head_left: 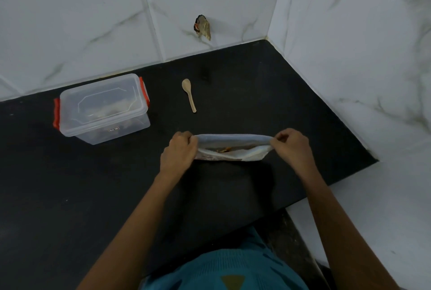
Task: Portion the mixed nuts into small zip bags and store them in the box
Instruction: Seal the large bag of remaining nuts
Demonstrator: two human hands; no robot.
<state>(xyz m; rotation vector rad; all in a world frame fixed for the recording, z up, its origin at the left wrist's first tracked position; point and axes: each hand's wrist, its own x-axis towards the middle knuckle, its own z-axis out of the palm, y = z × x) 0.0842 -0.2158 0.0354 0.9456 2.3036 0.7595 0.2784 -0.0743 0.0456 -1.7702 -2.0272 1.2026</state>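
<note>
Holding the nut bag [233, 138] taut by its mouth, one end in each hand.

Head view: the left hand [180, 150] and right hand [291, 147] each pinch a corner of the bag's top edge over the black counter [93, 184]. The mouth gapes slightly, with nuts [224, 149] showing inside. The lidded box [140, 124] stands well to the left, the wooden spoon [190, 93] beyond. This is probably opening or sealing, though I cannot tell which. Next, likely either press the zip along its length or free a hand for the spoon.
</note>
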